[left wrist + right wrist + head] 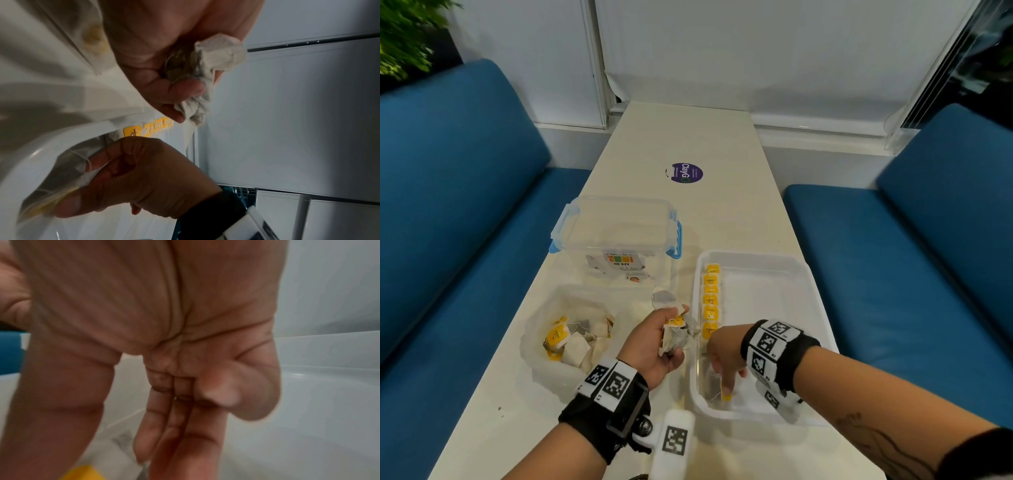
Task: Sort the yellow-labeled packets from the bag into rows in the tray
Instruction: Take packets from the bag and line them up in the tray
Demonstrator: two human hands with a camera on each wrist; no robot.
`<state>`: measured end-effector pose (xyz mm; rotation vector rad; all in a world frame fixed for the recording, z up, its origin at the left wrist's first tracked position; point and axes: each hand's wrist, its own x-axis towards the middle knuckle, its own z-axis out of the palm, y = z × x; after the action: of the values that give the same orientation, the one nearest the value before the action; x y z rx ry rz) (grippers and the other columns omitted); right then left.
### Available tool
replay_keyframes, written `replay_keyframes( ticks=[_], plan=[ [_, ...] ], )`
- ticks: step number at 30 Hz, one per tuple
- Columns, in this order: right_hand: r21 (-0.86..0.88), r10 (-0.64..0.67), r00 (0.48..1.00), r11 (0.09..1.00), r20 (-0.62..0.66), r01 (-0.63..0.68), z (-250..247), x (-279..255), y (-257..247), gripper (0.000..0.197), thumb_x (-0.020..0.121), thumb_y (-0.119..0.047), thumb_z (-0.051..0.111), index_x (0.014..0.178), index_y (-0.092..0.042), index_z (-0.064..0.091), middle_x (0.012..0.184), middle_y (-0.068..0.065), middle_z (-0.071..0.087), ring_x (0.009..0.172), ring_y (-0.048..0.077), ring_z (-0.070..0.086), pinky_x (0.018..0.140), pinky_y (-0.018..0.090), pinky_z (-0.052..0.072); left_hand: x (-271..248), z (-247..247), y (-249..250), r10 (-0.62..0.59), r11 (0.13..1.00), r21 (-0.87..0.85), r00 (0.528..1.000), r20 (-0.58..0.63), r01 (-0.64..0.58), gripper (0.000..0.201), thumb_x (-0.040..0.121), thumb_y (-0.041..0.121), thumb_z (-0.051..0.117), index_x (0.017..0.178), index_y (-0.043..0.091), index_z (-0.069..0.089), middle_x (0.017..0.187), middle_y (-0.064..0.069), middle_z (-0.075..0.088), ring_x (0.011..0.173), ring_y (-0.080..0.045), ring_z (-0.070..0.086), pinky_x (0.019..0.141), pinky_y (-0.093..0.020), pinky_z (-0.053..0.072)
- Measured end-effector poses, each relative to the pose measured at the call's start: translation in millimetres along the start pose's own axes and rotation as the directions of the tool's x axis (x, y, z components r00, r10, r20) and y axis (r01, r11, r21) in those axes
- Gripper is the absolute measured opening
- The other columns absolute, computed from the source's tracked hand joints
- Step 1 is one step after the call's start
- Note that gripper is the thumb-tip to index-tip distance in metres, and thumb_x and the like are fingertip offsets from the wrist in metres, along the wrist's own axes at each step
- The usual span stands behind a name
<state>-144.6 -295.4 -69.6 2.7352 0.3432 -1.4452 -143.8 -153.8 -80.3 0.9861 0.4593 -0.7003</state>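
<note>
Your right hand [724, 356] pinches one packet [723, 394] in its fingers [728, 385] at the near end of the tray [811, 294], in line with the yellow row [711, 298] just beyond, while your left hand [654, 342] grips a bunch [678, 334].

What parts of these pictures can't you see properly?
- Head view: how many packets the left hand grips; they are bunched together.
- Head view: the writing on the row of yellow labels in the tray is too small.
- Right wrist view: the packet under the right hand is blurred and cut off by the bottom edge.
- Head view: the bag is cloudy, hiding its count.
</note>
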Motion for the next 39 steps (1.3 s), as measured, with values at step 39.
replay_keyframes(
  ticks=[39],
  plan=[
    [0.507, 0.291, 0.931, 0.849, -0.219, -0.146, -6, -32, 52, 0.023, 0.094, -0.008, 0.047, 0.115, -0.007, 0.057, 0.066, -0.002, 0.056, 0.054, 0.005, 0.053, 0.048, 0.017, 0.043, -2, 5, 0, -0.042, 0.998, 0.044, 0.999, -0.006, 0.043, 0.013, 0.088, 0.023, 0.053, 0.087, 0.017, 0.065, 0.073, -0.004, 0.060, 0.064, -0.013, 0.048, 0.034, -0.012, 0.038]
  ],
)
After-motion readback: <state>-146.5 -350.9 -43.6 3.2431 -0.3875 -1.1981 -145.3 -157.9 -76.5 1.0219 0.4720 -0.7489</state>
